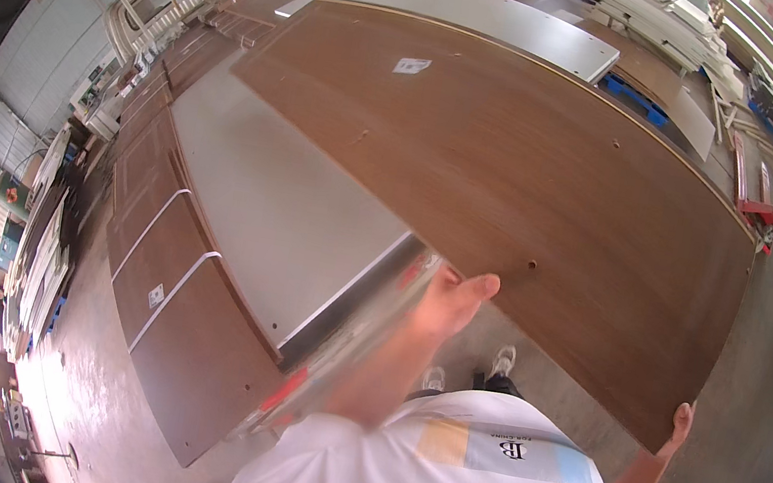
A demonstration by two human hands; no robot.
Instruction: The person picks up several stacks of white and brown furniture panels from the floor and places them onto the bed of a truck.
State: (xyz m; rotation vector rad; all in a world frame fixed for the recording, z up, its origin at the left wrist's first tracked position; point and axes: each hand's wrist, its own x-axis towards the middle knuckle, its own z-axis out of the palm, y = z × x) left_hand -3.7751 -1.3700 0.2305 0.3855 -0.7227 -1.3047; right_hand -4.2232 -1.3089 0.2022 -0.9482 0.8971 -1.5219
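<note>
A long brown wooden panel [481,146], with a small white label and several small holes, is held tilted in front of me. My left hand [457,302] grips its near left edge, thumb over the top face and fingers hidden underneath. At the near right corner, my right hand [679,427] is closed round the edge, partly hidden by the panel. Beneath and to the left lies a pale grey panel [283,201], partly covered by the brown one. Farther left, another brown panel [221,347] lies with two white straps across the stack.
A white panel [461,8] lies beyond the held one, with a blue pallet [636,99] near its right end. A red pallet jack [759,210] stands at the right. Stacked boards [44,260] line the left wall. Grey floor [573,394] shows around my feet.
</note>
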